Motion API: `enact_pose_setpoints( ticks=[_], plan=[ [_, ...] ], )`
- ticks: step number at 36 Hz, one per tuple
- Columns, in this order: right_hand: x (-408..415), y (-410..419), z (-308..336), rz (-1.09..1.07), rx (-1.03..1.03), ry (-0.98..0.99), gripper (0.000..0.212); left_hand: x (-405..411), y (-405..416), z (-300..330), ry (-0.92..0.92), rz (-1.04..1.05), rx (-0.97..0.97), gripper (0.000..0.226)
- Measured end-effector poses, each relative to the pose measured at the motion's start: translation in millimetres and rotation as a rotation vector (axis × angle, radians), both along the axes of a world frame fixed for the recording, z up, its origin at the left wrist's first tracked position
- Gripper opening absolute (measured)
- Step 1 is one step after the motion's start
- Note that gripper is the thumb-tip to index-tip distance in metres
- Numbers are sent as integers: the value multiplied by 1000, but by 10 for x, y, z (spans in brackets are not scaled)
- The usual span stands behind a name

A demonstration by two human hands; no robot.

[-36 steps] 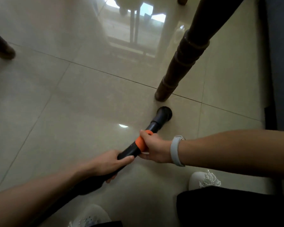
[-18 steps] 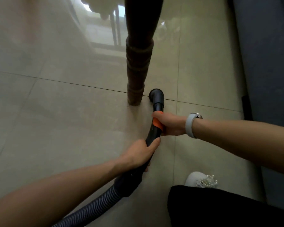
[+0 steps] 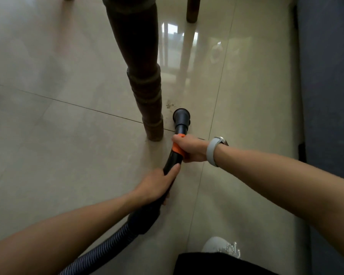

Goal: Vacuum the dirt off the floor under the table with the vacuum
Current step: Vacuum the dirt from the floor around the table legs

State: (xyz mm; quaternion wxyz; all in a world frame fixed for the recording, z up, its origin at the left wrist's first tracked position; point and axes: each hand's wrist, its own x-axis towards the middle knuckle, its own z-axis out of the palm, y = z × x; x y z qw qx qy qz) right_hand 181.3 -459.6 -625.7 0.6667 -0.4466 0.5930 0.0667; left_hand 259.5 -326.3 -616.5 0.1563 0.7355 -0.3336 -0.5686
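Fingers (image 3: 174, 138) of my right hand (image 3: 191, 148) and left hand (image 3: 155, 185) wrap the vacuum (image 3: 177, 147), nozzle near the dirt (image 3: 169, 105), right of the table leg (image 3: 145, 100), which it could bump.

A domestic interior, most likely a dining or living room. The floor (image 3: 68, 155) is laid in large, glossy beige tiles with thin dark grout lines, and its polish mirrors a bright window at 12 o'clock. A turned dark-wood table leg (image 3: 145, 92) stands near centre, with a second wooden leg (image 3: 193, 10) beyond it at 12 o'clock. Along 3 o'clock runs the side of a dark blue upholstered piece of furniture (image 3: 330, 96). A ribbed vacuum hose (image 3: 99, 251), a household appliance, trails in from 7 o'clock.
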Motion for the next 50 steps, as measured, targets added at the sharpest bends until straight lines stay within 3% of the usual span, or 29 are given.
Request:
enact_pose_setpoints(
  ticks=[7,17,24,31,37,41,46,50],
  plan=[
    [-92,-230,-44,-53,-67,21,27,-156,-257,-111,0,73,2,51],
    [-140,-35,-121,74,-89,43,39,-297,32,-98,-36,93,0,50],
    [-106,191,-124,229,-46,49,52,-261,252,-64,107,123,76,48],
    [-134,119,-198,301,-79,10,47,-360,230,-149,96,185,49,45],
    [-20,-18,-186,378,-187,51,40,-439,115,-241,29,240,-33,57],
    [-35,-108,-182,345,-190,45,29,-442,15,-227,68,229,-42,53],
    [-117,-277,-173,261,-187,69,39,-463,-189,-210,153,241,-53,43],
    [-108,-443,-165,260,-213,65,28,-471,-338,-202,185,285,-70,43]
  ],
)
